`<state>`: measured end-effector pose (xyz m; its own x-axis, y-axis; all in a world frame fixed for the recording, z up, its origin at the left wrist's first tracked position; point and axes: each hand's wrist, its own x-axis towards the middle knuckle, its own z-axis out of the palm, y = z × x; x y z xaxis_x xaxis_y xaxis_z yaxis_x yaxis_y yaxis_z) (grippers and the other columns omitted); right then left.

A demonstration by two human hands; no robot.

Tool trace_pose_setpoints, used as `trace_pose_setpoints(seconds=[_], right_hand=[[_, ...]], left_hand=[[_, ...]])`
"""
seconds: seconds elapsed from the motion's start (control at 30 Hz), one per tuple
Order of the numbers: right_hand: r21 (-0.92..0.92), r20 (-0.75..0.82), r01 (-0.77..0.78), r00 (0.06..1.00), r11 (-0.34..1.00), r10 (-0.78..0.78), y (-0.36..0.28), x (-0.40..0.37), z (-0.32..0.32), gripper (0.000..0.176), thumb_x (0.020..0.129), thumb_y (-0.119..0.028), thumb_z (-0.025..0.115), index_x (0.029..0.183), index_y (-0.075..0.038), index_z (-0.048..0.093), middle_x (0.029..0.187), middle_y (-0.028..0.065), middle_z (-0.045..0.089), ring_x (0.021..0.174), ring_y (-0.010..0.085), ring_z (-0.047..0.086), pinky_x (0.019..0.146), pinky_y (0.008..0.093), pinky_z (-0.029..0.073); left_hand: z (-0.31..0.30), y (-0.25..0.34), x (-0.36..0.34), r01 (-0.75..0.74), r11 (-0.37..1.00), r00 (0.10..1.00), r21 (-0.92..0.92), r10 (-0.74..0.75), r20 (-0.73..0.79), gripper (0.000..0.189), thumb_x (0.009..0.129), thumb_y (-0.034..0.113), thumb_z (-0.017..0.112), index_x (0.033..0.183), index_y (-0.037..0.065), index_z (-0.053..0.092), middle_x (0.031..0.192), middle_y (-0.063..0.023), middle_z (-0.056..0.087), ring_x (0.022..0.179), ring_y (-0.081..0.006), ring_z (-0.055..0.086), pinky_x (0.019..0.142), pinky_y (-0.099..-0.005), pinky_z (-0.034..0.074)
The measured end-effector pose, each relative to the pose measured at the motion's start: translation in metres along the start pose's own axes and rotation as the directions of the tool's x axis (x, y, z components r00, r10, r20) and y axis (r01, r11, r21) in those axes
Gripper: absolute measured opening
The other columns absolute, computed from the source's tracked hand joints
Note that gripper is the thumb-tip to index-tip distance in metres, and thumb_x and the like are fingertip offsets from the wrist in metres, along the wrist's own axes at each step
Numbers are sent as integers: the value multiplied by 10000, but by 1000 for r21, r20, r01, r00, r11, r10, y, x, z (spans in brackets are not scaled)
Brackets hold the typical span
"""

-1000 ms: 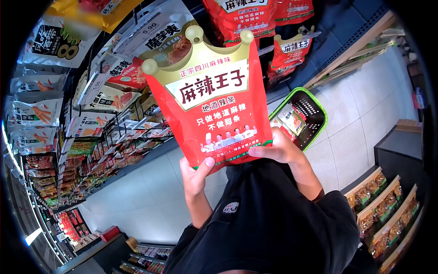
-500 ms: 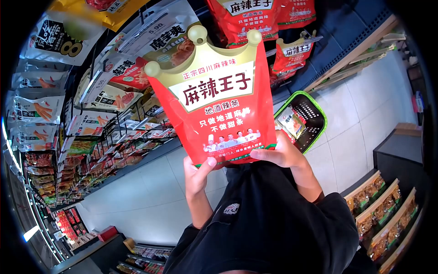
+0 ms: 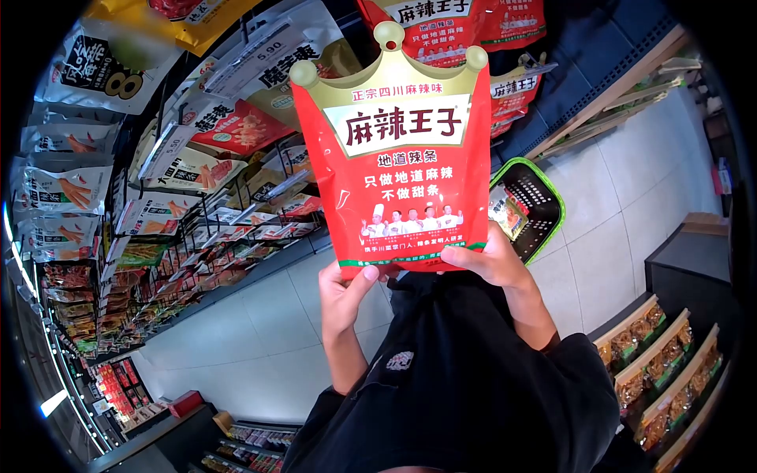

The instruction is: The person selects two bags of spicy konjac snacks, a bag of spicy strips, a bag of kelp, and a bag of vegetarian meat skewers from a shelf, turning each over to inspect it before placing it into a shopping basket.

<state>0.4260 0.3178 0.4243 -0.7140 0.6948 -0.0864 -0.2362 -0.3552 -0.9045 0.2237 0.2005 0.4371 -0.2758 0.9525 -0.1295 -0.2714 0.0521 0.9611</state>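
Red glossy snack pouch (image 3: 410, 173) with a gold crown-shaped top and white lettering – we hold it upright in both hands, raised in front of the green-rimmed black plastic shopping basket (image 3: 554, 183) so that it covers the basket's near-left edge. Our left hand (image 3: 341, 296) pinches the pouch's lower corner farthest from the basket, thumb pressed on the printed front and fingers behind. Our right hand (image 3: 485, 264) clamps the other lower corner, the one just over the basket, with fingers curled onto the front along the green bottom band. Both grips are closed tight on the pouch.

The basket sits on the pale tiled floor (image 3: 623, 197), and a small printed snack packet (image 3: 509, 213) lies inside it. Beyond the basket, matching red crown-topped pouches (image 3: 441, 24) hang on a dark display wall. Well to the far side of the pouch from the basket, wire racks of white and orange snack bags (image 3: 158, 165) run down the aisle. On the near side of the basket stand wooden-edged trays of brown wrapped snacks (image 3: 654, 355) – apart from it, across bare tiles. Our black shirt (image 3: 473, 378) fills the view below the hands.
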Motion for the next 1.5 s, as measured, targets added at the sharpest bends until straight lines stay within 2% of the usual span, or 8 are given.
trace_pose_setpoints(seconds=[0.43,0.53,1.5], right_hand=[[-12,-41,33,999,999,-33,4,1,0,386,808,-186,662,1117,14,546,1059,74,623,953,121,567,839,278,452],[-35,-48,26,998,999,-28,4,0,1,382,805,-184,662,1112,13,550,1058,74,624,950,122,569,837,281,453],[-40,-34,52,998,998,-53,4,-5,0,365,798,-176,653,1096,16,565,1047,75,629,947,128,571,839,282,450]], left_hand=[[7,5,1,-90,996,990,-11,89,-112,205,822,72,584,959,-80,583,836,-140,640,705,-173,607,645,-282,485],[5,4,-1,-85,993,990,84,94,-109,276,836,170,558,979,-66,563,873,-149,627,705,-204,595,623,-306,464],[12,6,-7,-93,995,990,35,96,-100,277,847,180,552,984,-61,554,859,-158,620,683,-203,584,612,-304,461]])
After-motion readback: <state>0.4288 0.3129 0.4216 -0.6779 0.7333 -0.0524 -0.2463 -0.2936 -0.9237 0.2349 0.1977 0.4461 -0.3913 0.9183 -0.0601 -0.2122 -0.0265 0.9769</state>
